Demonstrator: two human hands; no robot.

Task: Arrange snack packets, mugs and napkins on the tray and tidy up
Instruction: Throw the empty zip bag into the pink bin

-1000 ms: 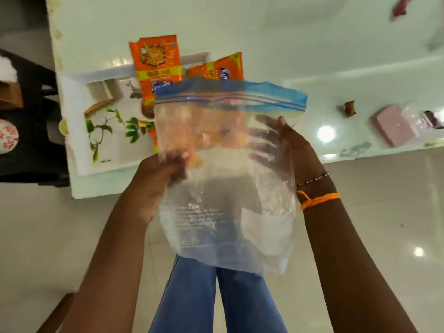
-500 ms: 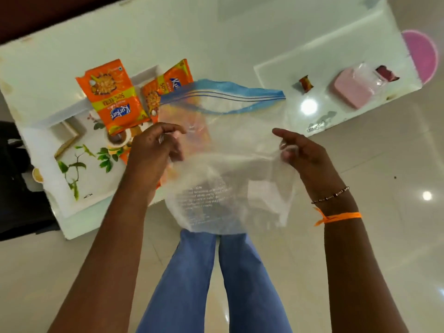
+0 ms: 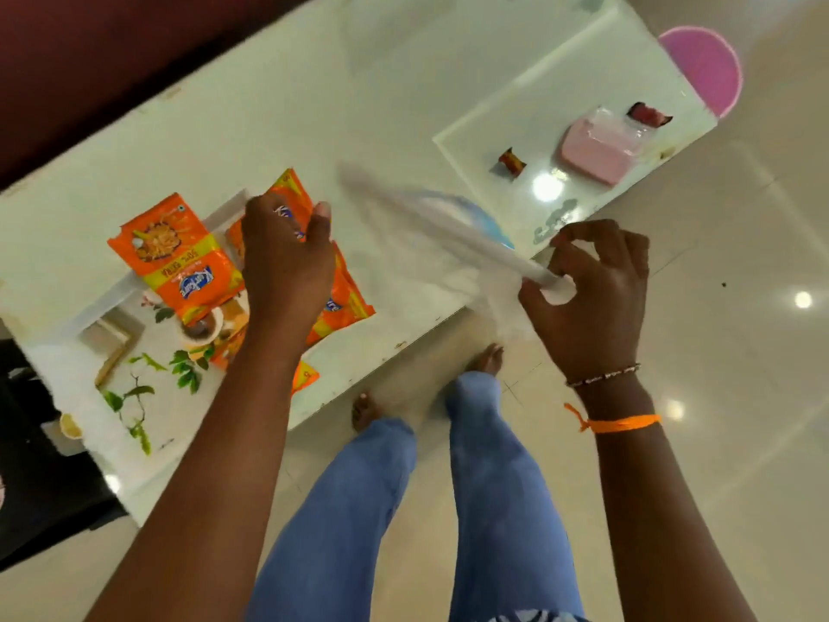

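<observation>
Roughly mid-task, tidy/arrange step: tray (image 3: 121, 424) sits on the table's left end, orange snack packets (image 3: 179, 258) piled at its far edge. Left hand (image 3: 287, 267), fingers loosely spread, hovers over them w/ nothing gripped. Right hand (image 3: 592, 289), right of tray, pinches blurred clear zip bag (image 3: 448, 226). Next prob: put the bag down, straighten packets.

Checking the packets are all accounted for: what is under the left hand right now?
Under the left hand lie orange snack packets, overlapping on the patterned tray; a separate packet lies beside it. The hand and forearm cover their middles, so their exact number cannot be told.
</observation>
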